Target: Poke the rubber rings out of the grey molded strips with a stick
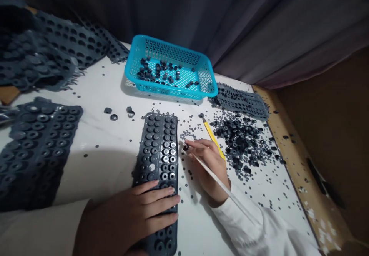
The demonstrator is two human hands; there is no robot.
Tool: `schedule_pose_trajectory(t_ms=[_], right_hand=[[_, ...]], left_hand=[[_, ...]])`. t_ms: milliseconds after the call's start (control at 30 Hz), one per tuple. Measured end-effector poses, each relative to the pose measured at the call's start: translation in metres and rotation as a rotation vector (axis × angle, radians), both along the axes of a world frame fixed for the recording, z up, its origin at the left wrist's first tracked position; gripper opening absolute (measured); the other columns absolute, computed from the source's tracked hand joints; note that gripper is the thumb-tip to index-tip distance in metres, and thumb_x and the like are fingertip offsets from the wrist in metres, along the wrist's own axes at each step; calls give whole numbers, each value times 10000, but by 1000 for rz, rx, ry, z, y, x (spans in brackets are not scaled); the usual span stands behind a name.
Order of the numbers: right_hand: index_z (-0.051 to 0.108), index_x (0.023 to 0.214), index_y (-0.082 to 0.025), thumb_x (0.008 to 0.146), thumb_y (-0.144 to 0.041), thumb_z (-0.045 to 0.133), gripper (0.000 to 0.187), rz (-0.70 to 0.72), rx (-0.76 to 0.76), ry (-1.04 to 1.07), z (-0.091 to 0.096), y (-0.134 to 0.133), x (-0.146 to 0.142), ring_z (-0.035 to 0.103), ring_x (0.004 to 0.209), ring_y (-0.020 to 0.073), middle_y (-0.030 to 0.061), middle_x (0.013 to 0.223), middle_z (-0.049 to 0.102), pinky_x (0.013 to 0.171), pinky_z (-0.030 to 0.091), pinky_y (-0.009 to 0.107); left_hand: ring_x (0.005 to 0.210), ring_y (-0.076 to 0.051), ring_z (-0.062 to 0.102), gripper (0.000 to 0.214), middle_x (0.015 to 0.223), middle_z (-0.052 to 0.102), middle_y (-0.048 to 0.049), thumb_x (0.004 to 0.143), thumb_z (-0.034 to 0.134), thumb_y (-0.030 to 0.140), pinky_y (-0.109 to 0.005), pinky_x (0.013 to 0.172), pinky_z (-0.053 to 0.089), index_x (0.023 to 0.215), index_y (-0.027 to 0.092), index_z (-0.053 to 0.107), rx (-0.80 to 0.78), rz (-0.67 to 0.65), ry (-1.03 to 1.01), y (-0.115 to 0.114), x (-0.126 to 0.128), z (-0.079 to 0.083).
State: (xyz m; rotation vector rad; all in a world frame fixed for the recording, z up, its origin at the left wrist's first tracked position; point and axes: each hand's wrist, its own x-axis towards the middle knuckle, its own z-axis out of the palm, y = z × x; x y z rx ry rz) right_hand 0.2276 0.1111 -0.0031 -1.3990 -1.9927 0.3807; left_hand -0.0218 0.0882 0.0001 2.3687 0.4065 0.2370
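A dark rubber sheet [148, 148] with rows of round, ring-like moulded parts lies lengthwise in front of me. My left hand [144, 210] rests flat across its lower half, fingers stretched out. One spot in the sheet above those fingers shows white. Just right of the sheet, my right hand [209, 163] is closed around a thin white stick [213, 174] that slants back over the wrist. At its fingertips sits a small dark piece [186, 147]; whether it is pinched I cannot tell. Small dark discs [190, 133] are scattered on the table by the fingertips.
Behind the sheet stands a blue basket [170, 91] with small black parts inside. A yellow pen-like tool [213, 137] lies beside a heap of black bits [242, 140]. More moulded sheet [37, 140] lies left, with a perforated strip [242, 101] at right. A curtain [245, 21] hangs behind.
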Motion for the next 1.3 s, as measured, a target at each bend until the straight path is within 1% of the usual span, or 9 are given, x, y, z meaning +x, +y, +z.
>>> schedule_pose_trajectory(t_ms=[100, 233, 333, 500, 633, 767, 933, 1100, 1300], right_hand=[[612, 857, -227, 880, -195, 593, 43, 54, -113, 131, 3, 0, -5, 572, 1050, 234, 68, 1071, 716, 882, 481, 424], [611, 866, -223, 871, -216, 619, 11, 116, -137, 147, 1, -1, -10, 570, 1068, 236, 73, 1088, 713, 901, 470, 429], [606, 870, -223, 867, -197, 626, 33, 149, -61, 35, -1, 0, -10, 572, 1067, 227, 50, 1080, 722, 896, 448, 410], [599, 910, -218, 905, -160, 571, 65, 219, 198, -276, 1, 6, -10, 591, 999, 217, 20, 1084, 729, 814, 376, 378], [601, 917, -204, 943, -158, 484, 128, 180, 246, -404, 2, 14, -7, 577, 940, 226, 46, 1130, 708, 798, 335, 397], [597, 895, -223, 914, -161, 529, 94, 71, 98, -220, 2, 17, -3, 567, 988, 232, 37, 1103, 708, 854, 371, 403], [598, 856, -238, 878, -180, 596, 62, 159, -60, -21, 2, 15, -7, 559, 1051, 225, 24, 1097, 711, 894, 430, 403], [598, 866, -243, 888, -191, 586, 57, 145, -49, -28, 2, 14, -10, 566, 1037, 229, 23, 1088, 716, 881, 435, 414], [598, 869, -230, 907, -191, 567, 63, 174, 61, -150, 3, 18, -8, 581, 1017, 221, 16, 1082, 723, 849, 411, 388]], left_hand=[[1339, -222, 396, 560, 1490, 379, 53, 883, 513, 498, -373, 1187, 146, 1398, 315, 389, -36, 22, 29, -6, 3, -3], [1311, -249, 431, 539, 1485, 385, 68, 877, 503, 505, -410, 1168, 198, 1376, 317, 423, -47, 19, 48, -6, 6, -2], [1297, -244, 450, 539, 1471, 409, 54, 871, 514, 523, -391, 1168, 199, 1360, 308, 449, -37, 37, 27, -5, 8, 0], [1286, -233, 464, 540, 1454, 434, 56, 860, 533, 518, -376, 1163, 226, 1348, 298, 468, -5, 59, 5, -2, 7, 4], [1275, -210, 481, 527, 1457, 427, 32, 910, 456, 522, -336, 1123, 312, 1365, 255, 456, 46, -64, 1, 11, 5, 14], [1260, -209, 501, 533, 1443, 443, 22, 908, 460, 515, -329, 1097, 360, 1365, 242, 469, 91, -100, 17, 20, 6, 22], [1225, -190, 536, 539, 1402, 478, 41, 883, 477, 554, -314, 1049, 416, 1337, 265, 505, 178, -87, 26, 19, 8, 23], [1230, -188, 533, 546, 1405, 464, 43, 883, 463, 567, -321, 1030, 434, 1335, 264, 504, 232, -92, 37, 19, 9, 22], [1262, -201, 504, 575, 1430, 401, 42, 870, 466, 589, -374, 1004, 471, 1352, 274, 479, 253, -191, 170, 23, 13, 28]])
